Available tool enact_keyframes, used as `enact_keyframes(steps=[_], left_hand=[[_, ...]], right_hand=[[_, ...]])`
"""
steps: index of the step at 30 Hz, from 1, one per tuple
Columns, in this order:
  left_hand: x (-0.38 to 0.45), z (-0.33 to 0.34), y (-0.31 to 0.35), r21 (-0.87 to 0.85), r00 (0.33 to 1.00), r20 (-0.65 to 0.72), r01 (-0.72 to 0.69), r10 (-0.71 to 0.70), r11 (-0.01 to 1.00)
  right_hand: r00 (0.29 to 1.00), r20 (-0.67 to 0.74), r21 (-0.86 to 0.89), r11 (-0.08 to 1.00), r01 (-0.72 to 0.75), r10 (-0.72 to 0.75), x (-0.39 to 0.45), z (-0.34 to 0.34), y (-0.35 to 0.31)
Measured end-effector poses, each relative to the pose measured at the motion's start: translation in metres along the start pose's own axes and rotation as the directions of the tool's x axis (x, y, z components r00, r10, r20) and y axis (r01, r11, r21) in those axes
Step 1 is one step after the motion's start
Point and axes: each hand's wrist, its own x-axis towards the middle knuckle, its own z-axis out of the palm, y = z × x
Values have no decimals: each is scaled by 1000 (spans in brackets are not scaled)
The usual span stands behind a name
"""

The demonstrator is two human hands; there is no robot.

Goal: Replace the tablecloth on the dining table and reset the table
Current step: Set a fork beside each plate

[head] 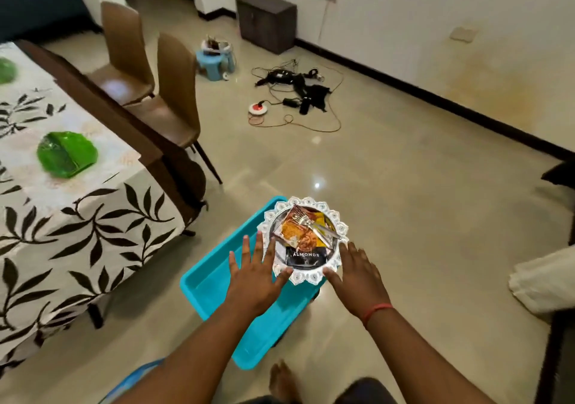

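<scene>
A silver plate with a scalloped rim (pixel 339 227) rests on the far end of a teal plastic tray (pixel 214 282) on the floor. On the plate lie an orange snack packet (pixel 295 231), a dark packet marked ALMONDS (pixel 306 256) and a fork (pixel 312 225). My left hand (pixel 255 276) is spread flat at the plate's left rim, thumb against its near edge. At the right rim, my right hand (pixel 357 274) is spread the same way. The dining table at left wears a white tablecloth with dark leaves (pixel 81 217), with a green plate (pixel 67 153) on it.
Two brown chairs (pixel 177 92) stand at the table's far side. Black cables and a red-white device (pixel 298 92) lie on the tiled floor beyond, near a blue stool (pixel 216 61) and a dark cabinet (pixel 266 21). A white cloth (pixel 547 282) sits at right. My bare foot (pixel 283 382) is below the tray.
</scene>
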Motion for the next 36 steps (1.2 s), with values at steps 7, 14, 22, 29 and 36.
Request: enact_keyframes(steps=[7,14,22,29,36], left_hand=[[70,-8,-17,37,982,-8,189,-189,981],[65,3,-31,18,799,79,596,-596,802],[64,-5,22,13,630,105,773,-770,634],[67,0,52,-90,588,86,809,-804,581],[58,11,82,-137,565,69,821,-822,554]], right_hand=[[965,214,-79,982,169,-149,152,11,-8],[891,446,-57,991,119,-82,255,46,5],[872,480,-126,977,173,-93,284,77,10],[830,555,-63,992,105,-52,300,81,10],[885,460,-80,990,117,-68,301,91,10]])
